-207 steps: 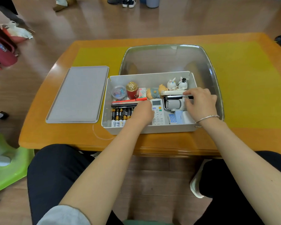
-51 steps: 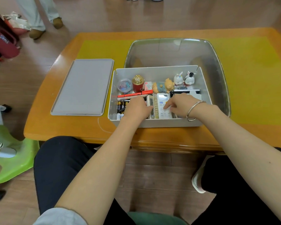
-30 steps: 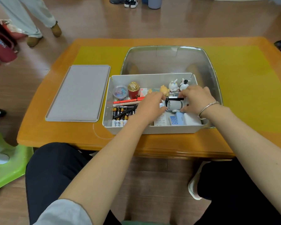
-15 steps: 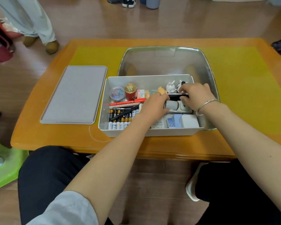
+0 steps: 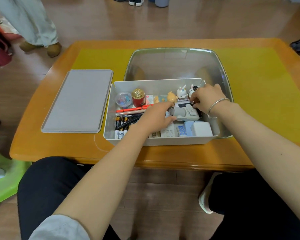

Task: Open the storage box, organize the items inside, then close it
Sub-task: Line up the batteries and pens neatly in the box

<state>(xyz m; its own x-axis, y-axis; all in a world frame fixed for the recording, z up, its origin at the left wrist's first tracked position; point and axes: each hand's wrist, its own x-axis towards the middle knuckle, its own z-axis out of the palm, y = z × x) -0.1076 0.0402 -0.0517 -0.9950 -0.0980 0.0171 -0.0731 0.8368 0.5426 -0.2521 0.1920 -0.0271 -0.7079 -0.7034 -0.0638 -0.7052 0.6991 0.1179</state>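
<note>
The open white storage box (image 5: 109, 110) stands on the table in front of me, and its grey lid (image 5: 76, 101) lies flat to its left. My left hand (image 5: 156, 116) grips the near left end of a grey cylindrical device (image 5: 184, 112) in the box's middle. With curled fingers my right hand (image 5: 206, 99) pinches the device's far right end, beside a black flat item. Batteries (image 5: 121, 126), red pens (image 5: 133, 108), a red jar with a gold top (image 5: 138, 97), small figurines (image 5: 181, 91), a remote (image 5: 168, 131) and a white block (image 5: 202, 129) lie inside.
A large clear plastic tub (image 5: 177, 63) stands right behind the box. The orange table has a yellow mat (image 5: 260, 87). A person's legs (image 5: 33, 25) stand at the far left on the floor. A green plastic stool (image 5: 2, 181) is low on the left.
Both hands left the remote and closed on the grey device. Over the last half second they have shifted it slightly within the box.
</note>
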